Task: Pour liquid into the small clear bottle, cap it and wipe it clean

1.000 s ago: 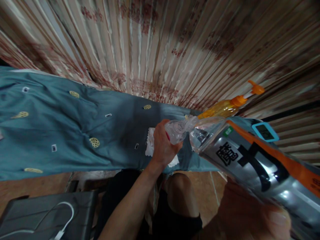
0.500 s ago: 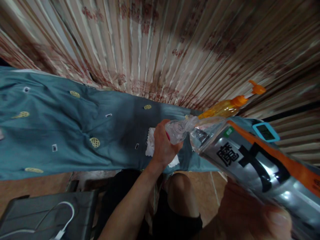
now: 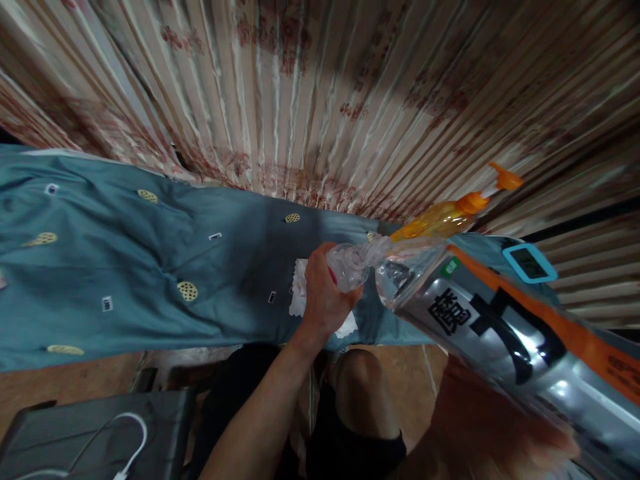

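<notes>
My left hand (image 3: 327,297) is wrapped round a small clear plastic bottle (image 3: 346,261), with a bit of pink showing by the fingers. Tilted down toward it from the right is a large clear plastic drink bottle (image 3: 493,320) with a silver and orange label. Its neck meets the small bottle's mouth; whether the rims touch is unclear. From underneath, my right hand (image 3: 480,423) grips the large bottle, partly hidden and blurred. Liquid flow cannot be made out. Beneath my left hand lies a white tissue (image 3: 299,287).
A yellow pump bottle (image 3: 437,220) with an orange top stands behind the large bottle. Near the right end is a blue-framed digital display (image 3: 530,262). Patterned teal cloth (image 3: 240,280) covers the surface, against a pleated curtain (image 3: 280,100). A grey stool (image 3: 95,427) with a white cable is lower left.
The view has shifted slightly. Both bottles stay mouth to mouth, held as before. My right hand is more blurred now, and its thumb no longer shows clearly.
</notes>
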### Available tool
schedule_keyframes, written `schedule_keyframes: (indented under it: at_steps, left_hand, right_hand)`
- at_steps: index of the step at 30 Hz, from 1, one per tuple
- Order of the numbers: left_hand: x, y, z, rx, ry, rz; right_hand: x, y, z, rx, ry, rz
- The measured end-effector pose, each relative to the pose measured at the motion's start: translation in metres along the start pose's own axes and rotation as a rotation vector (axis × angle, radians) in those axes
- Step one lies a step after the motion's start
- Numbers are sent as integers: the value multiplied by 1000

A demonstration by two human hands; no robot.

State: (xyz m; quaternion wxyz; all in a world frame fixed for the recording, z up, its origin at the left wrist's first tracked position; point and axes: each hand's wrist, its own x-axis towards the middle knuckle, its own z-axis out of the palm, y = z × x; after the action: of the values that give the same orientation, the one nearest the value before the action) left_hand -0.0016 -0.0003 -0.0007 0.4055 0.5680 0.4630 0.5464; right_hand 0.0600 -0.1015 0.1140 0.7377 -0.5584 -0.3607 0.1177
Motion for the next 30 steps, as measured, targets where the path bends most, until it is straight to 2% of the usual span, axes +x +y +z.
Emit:
schedule_keyframes:
  at_steps: [2, 4, 10, 16, 24, 30]
  left_hand:
    - [0, 0, 0, -1, 5, -8]
    - [0, 0, 0, -5, 6, -15]
    - [1, -1, -1, 3, 4, -29]
    - [2, 1, 1, 30, 20, -29]
    - [0, -1, 1, 14, -3, -23]
    - [0, 0, -1, 37, -19, -3]
  right_hand:
    - [3, 1, -1, 54, 121, -50]
    - [6, 5, -6, 82, 157, -58]
    - [10, 21, -27, 38, 125, -68]
    - [18, 27, -31, 152, 191, -5]
    - [26, 36, -39, 231, 142, 29]
    - [21, 43, -47, 248, 202, 99]
